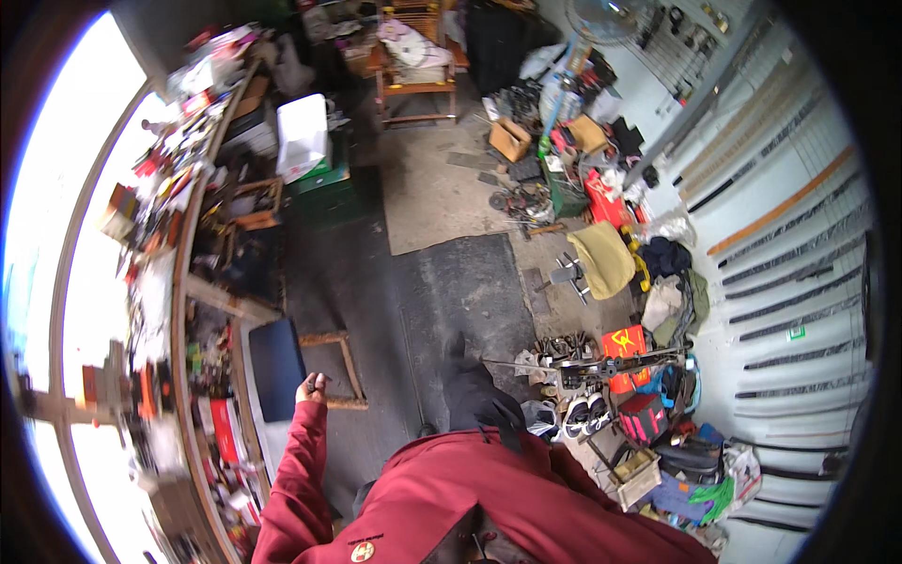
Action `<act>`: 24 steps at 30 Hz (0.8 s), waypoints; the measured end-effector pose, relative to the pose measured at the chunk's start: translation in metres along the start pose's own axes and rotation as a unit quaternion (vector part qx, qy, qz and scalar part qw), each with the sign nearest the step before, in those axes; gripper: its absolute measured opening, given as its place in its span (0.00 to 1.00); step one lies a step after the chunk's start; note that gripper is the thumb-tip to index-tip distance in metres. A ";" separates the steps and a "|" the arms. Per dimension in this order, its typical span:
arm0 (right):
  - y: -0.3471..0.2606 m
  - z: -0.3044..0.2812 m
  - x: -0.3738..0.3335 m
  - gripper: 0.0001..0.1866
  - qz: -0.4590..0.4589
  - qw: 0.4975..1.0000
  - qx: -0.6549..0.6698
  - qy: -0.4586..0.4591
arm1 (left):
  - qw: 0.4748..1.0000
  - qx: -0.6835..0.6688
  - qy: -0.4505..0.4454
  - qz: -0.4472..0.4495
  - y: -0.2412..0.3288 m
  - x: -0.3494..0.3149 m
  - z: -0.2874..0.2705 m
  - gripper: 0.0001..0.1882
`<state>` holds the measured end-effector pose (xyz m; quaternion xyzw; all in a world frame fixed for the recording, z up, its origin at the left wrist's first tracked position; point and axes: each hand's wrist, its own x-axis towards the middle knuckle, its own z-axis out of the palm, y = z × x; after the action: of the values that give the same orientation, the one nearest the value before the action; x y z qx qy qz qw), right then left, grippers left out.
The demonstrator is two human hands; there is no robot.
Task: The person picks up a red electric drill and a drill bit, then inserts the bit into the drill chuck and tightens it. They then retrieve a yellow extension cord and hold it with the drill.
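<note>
My left hand [312, 386] hangs low on the left at the end of a red sleeve, its fingers curled in. A small dark bit shows at the fingers, too small to name. In the picture the hand overlaps the corner of a wooden frame [349, 371], which looks like part of a stool or chair. Beside that frame is a dark blue flat panel [274, 369]; I cannot tell whether they are joined. My right hand is out of sight; only the red sleeve on that side shows.
A long cluttered workbench [202, 202] runs along the left. Ahead are a green box [324, 195] with a white bin [303, 136], and a wooden armchair [418, 75]. A yellow-green swivel chair [601, 261], shoes [584, 414] and piled bags crowd the right. Dark mats [460, 282] cover the floor.
</note>
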<state>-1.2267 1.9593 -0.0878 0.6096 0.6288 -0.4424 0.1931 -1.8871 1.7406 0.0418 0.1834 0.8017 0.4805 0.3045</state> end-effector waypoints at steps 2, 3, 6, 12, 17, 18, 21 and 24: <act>-0.026 -0.002 0.062 0.19 -0.009 1.000 -0.012 0.009 | 0.999 -0.004 -0.035 -0.016 0.044 0.059 0.019 0.13; -0.045 -0.008 0.097 0.20 -0.021 0.999 -0.024 0.017 | 0.997 0.011 -0.059 -0.046 0.060 0.090 0.027 0.12; -0.136 -0.065 0.180 0.18 -0.077 0.992 -0.063 0.073 | 0.952 -0.224 -0.023 -0.207 0.092 0.157 0.061 0.12; -0.404 -0.257 0.221 0.09 -0.049 0.940 0.337 0.013 | 0.974 -0.049 -0.109 -0.193 0.120 0.224 0.078 0.16; -0.531 -0.345 0.277 0.09 -0.032 0.924 0.377 0.052 | 0.981 -0.025 -0.139 -0.135 0.157 0.331 0.090 0.14; -0.540 -0.346 0.294 0.09 -0.035 0.920 0.384 0.069 | 0.973 -0.056 -0.112 -0.193 0.165 0.362 0.097 0.14; -0.549 -0.328 0.331 0.09 -0.001 0.880 0.458 0.128 | 0.972 -0.068 -0.177 -0.136 0.206 0.462 0.102 0.13; -0.547 -0.316 0.356 0.10 -0.016 0.986 0.086 0.139 | 0.973 -0.084 -0.101 -0.187 0.247 0.573 0.129 0.12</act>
<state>-1.7101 2.4952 -0.0215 0.6693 0.6190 -0.4087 0.0433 -2.2293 2.2781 0.0354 0.0516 0.7437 0.4592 0.4831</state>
